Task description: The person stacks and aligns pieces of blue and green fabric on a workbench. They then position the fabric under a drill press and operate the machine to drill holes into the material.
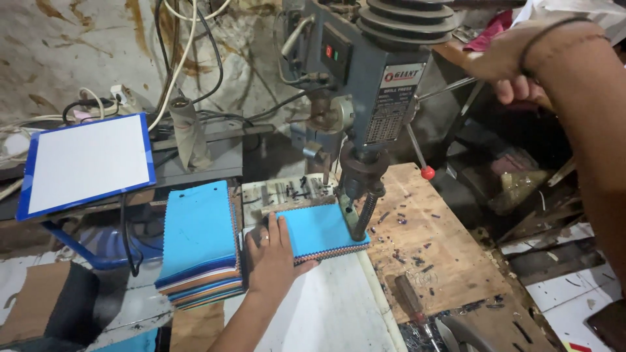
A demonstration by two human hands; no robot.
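Observation:
My left hand [272, 255] lies flat on the left edge of a small stack of fabric swatches [323, 229] with a bright blue top sheet, holding it on the table of a grey-blue drill press [365, 85]. The drill spindle [360, 189] stands at the stack's right edge. My right hand [505, 65] is raised at the upper right, fingers closed around the press's metal feed lever [450, 86]; another lever arm ends in a red knob [427, 173].
A taller pile of swatches [199, 244] with a blue top lies to the left. A white board with a blue frame [88, 161] stands further left. The wooden bench [437, 254] carries fabric scraps and a wooden-handled tool [411, 300]. Cables hang behind.

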